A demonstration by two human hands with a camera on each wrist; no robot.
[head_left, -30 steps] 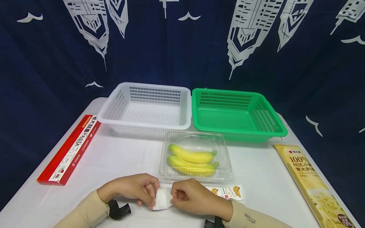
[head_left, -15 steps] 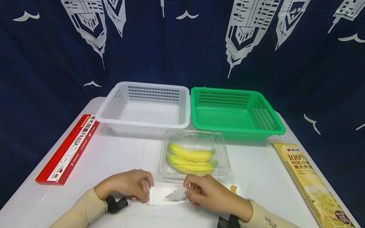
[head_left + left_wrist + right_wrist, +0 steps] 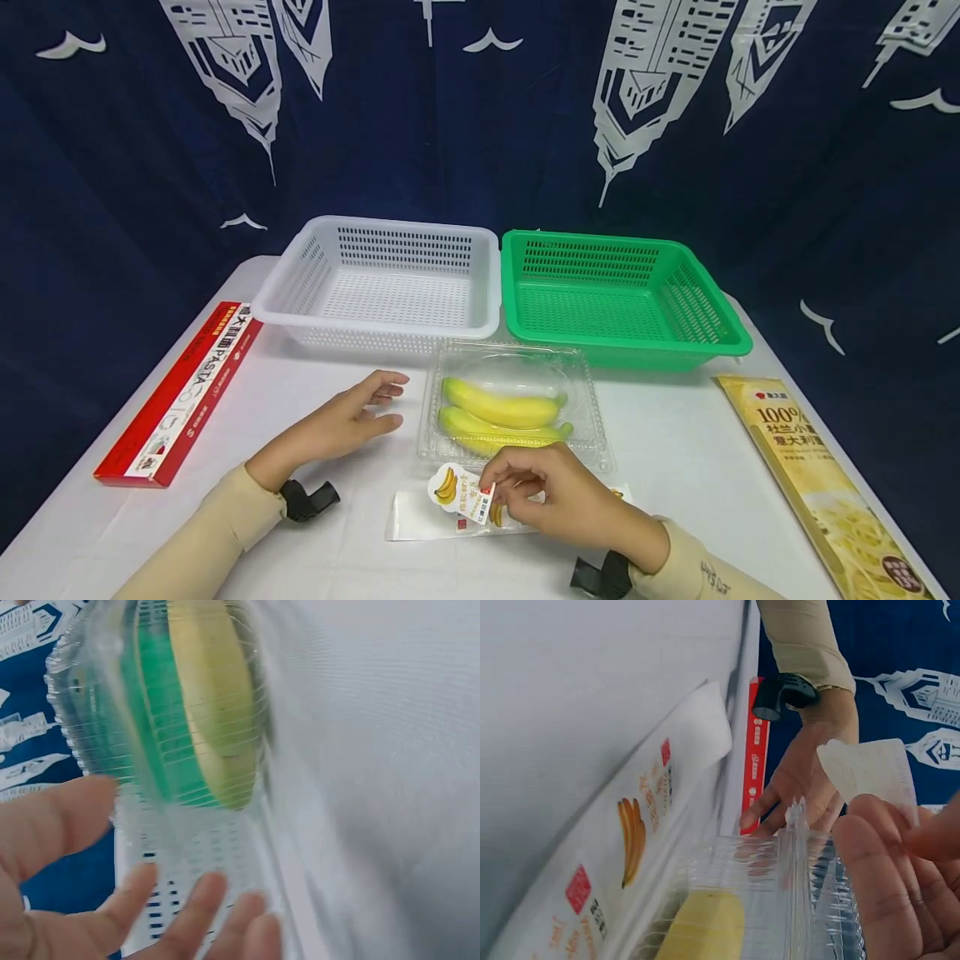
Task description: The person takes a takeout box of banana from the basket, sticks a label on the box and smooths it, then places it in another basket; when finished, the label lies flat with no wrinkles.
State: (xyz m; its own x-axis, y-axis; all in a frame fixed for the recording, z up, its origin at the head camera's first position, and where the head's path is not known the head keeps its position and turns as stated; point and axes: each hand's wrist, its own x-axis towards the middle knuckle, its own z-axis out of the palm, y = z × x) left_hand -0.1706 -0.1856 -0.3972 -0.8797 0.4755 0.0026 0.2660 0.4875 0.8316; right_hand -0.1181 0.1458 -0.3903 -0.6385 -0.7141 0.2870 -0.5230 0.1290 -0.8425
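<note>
While right hand (image 3: 558,500) pinches it, sticker (image 3: 457,492) stands tilted.

The left hand (image 3: 352,421) has let go of the backing sheet (image 3: 420,517) and now rests open beside the clear banana box (image 3: 592,433). The right hand (image 3: 555,496) has peeled a banana sticker (image 3: 459,492) free and pinches it above the sheet.
</note>
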